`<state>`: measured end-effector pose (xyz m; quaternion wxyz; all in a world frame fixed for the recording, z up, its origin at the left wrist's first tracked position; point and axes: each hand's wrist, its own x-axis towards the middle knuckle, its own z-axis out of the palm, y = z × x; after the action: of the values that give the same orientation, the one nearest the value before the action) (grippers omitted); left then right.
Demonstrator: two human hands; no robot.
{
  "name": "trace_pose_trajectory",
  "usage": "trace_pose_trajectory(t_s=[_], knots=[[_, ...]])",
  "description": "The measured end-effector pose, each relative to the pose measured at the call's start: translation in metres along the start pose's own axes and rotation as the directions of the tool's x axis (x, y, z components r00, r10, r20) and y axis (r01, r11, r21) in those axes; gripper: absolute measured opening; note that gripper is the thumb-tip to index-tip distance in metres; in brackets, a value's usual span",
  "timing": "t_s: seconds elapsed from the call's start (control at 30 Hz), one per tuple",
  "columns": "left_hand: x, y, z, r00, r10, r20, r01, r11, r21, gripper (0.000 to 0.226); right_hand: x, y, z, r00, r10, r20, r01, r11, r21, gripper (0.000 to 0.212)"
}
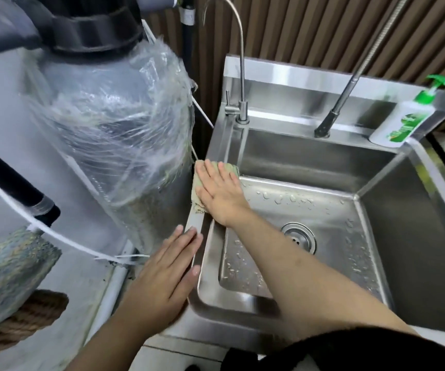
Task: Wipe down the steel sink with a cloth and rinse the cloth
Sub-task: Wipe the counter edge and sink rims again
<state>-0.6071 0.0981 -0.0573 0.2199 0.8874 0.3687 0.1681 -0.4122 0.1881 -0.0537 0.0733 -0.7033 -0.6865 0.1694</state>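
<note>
Back wall [309, 30] is dark brown vertical slats, runs the full width behind the steel. Left side: big grey tank [103, 124] wrapped in clear plastic film, black collar [95, 30] on top, black pipe [188, 49] going up beside it. White tubing [63, 243] crosses low left — ends near the tank base. Floor [63, 303] pale grey, grimy along the edge. Coiled rope [28, 314] bottom left. Light even, glare on the film.
</note>
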Motion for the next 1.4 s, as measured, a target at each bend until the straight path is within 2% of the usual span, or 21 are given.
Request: trace_pose_trajectory(t_s=[0.07, 0.17, 0.2, 0.3, 0.47, 0.57, 0.7, 0.8, 0.87, 0.93, 1.0, 1.1, 1.17, 1.23, 1.4], knots=[[0.021, -0.004, 0.000, 1.000, 0.017, 0.016, -0.016, 0.999, -0.036, 0.053, -0.018, 0.006, 0.002, 0.998, -0.059, -0.009, 0.060, 0.996, 0.065, 0.049], [0.035, -0.008, -0.001, 0.991, 0.116, 0.064, -0.117, 0.993, 0.017, 0.050, -0.049, 0.021, 0.007, 0.991, -0.129, 0.026, 0.119, 0.963, 0.243, 0.047], [0.039, -0.009, 0.000, 0.987, 0.139, 0.078, -0.142, 0.989, 0.037, 0.050, -0.050, 0.027, 0.006, 0.988, -0.146, 0.051, 0.128, 0.959, 0.254, 0.047], [0.055, -0.012, 0.003, 0.990, 0.121, 0.066, -0.125, 0.991, 0.054, 0.050, -0.009, 0.047, -0.003, 0.990, -0.139, 0.028, 0.134, 0.980, 0.146, 0.047], [0.076, -0.015, 0.010, 0.998, 0.048, 0.039, -0.050, 0.997, 0.059, 0.051, 0.095, 0.086, -0.035, 1.000, 0.014, 0.008, -0.014, 0.999, 0.032, 0.049], [0.080, -0.016, 0.010, 0.998, 0.048, 0.045, -0.051, 0.997, 0.065, 0.051, 0.088, 0.079, -0.031, 0.999, 0.029, -0.033, -0.030, 0.999, -0.033, 0.051], [0.088, -0.022, 0.003, 0.995, 0.090, 0.049, -0.093, 0.994, 0.064, 0.050, 0.039, 0.062, -0.012, 0.990, -0.141, -0.027, 0.141, 0.990, 0.019, 0.070], [0.098, -0.023, 0.001, 0.995, 0.094, 0.020, -0.094, 0.994, 0.048, 0.049, 0.065, 0.079, -0.020, 0.981, -0.192, -0.019, 0.191, 0.981, -0.025, 0.067], [0.109, -0.023, 0.000, 0.998, 0.063, -0.017, -0.063, 0.998, 0.008, 0.049, 0.105, 0.091, -0.034, 0.990, -0.135, -0.028, 0.135, 0.991, -0.008, 0.055], [0.123, -0.022, 0.000, 0.999, 0.024, -0.034, -0.025, 1.000, -0.012, 0.050, 0.137, 0.094, -0.043, 0.999, -0.048, -0.020, 0.048, 0.998, 0.036, 0.052], [0.138, -0.023, 0.001, 0.999, -0.003, -0.046, 0.002, 1.000, -0.019, 0.050, 0.150, 0.088, -0.044, 0.999, -0.022, -0.048, 0.024, 0.999, 0.031, 0.052], [0.155, -0.028, 0.003, 0.999, -0.028, -0.044, 0.027, 0.999, -0.030, 0.051, 0.130, 0.090, -0.039, 0.995, -0.068, -0.077, 0.079, 0.985, 0.152, 0.052], [0.164, -0.031, 0.005, 0.999, -0.024, -0.043, 0.023, 0.999, -0.044, 0.051, 0.103, 0.098, -0.027, 0.990, -0.090, -0.112, 0.122, 0.939, 0.321, 0.051], [0.174, -0.032, 0.006, 0.998, -0.034, -0.043, 0.032, 0.997, -0.065, 0.053, 0.087, 0.101, -0.018, 0.990, -0.050, -0.131, 0.108, 0.869, 0.483, 0.051], [0.193, -0.037, 0.010, 0.999, 0.005, -0.032, -0.007, 0.999, -0.039, 0.059, 0.120, 0.101, -0.030, 0.993, 0.063, -0.104, 0.006, 0.831, 0.556, 0.051]])
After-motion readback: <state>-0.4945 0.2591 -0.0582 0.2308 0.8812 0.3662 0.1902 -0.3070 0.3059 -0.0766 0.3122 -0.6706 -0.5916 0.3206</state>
